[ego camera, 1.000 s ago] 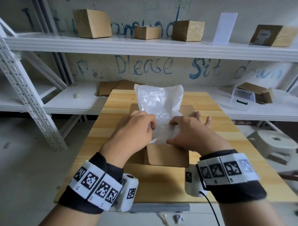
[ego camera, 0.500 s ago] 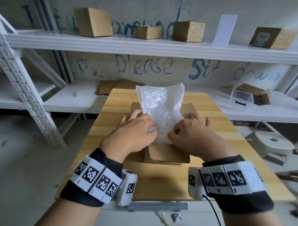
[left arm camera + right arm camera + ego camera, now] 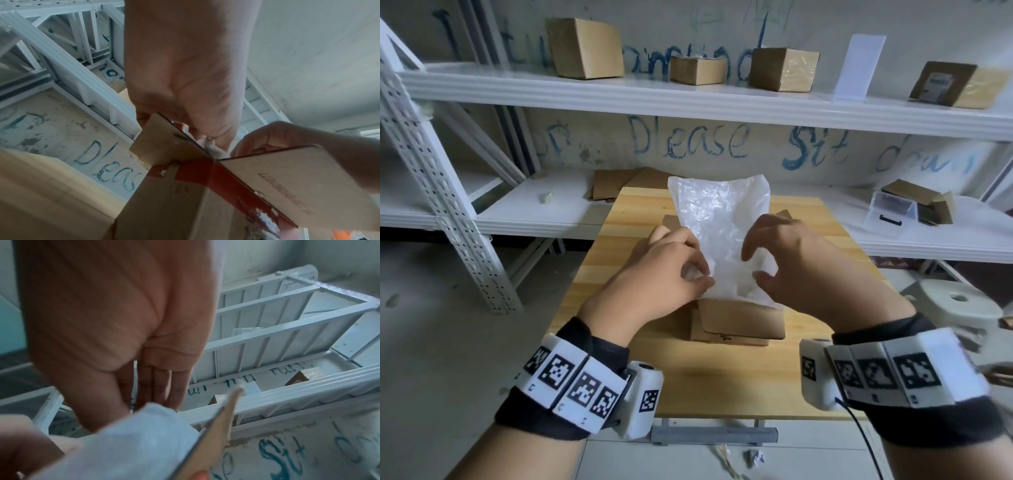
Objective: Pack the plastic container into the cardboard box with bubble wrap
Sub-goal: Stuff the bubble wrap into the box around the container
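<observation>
An open cardboard box stands mid-table on the wooden table. A sheet of white bubble wrap rises out of it and hides the inside. My left hand pinches the wrap's lower left edge between thumb and fingers; the left wrist view shows the same pinch on the wrap above the box corner. My right hand hovers at the wrap's right side, fingers spread and holding nothing. In the right wrist view its fingers reach out above the wrap and a box flap.
White metal shelving stands behind the table, with several cardboard boxes on the upper shelf. Flattened cardboard lies on the lower shelf, and a clear plastic container sits at its right. A white stool stands right of the table.
My right hand has let go of the bubble wrap, lifted and spread its fingers. My left hand keeps its pinch on the wrap's left edge.
</observation>
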{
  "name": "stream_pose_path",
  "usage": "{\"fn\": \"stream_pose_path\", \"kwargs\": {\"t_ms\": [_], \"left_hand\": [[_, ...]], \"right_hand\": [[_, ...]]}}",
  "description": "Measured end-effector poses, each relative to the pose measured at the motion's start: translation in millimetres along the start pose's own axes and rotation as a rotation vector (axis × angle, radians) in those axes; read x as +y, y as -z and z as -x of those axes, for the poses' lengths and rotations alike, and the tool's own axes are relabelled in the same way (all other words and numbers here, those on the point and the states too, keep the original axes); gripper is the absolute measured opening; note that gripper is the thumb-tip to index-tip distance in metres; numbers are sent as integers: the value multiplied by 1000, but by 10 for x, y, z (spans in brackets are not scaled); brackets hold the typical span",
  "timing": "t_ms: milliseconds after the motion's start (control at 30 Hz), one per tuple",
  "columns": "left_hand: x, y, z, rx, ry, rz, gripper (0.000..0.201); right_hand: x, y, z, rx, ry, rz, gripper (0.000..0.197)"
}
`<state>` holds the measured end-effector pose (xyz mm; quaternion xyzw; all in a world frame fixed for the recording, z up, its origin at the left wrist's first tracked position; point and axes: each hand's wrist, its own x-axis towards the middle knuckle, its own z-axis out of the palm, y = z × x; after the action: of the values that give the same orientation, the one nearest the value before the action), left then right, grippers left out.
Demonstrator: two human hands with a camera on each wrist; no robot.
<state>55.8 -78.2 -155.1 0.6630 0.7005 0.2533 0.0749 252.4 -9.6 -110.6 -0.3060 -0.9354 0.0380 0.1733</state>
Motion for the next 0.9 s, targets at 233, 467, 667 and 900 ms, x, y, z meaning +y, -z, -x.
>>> {"fn": "stream_pose_path", "kwargs": {"t_ms": [233, 467, 667, 900], "left_hand": [[-9, 4, -16, -34, 162, 36, 33], [47, 29, 24, -27, 124, 118, 37], [25, -2, 17, -18, 96, 137, 33], [53, 9, 45, 33, 119, 101, 43]], "right_hand": [[-73, 277, -124, -337, -191, -9, 35], [-96, 374, -491, -592, -472, -104, 58], [-74, 290, -629, -645, -620, -356, 73], [-224, 47, -699, -743, -552, -92, 106]]}}
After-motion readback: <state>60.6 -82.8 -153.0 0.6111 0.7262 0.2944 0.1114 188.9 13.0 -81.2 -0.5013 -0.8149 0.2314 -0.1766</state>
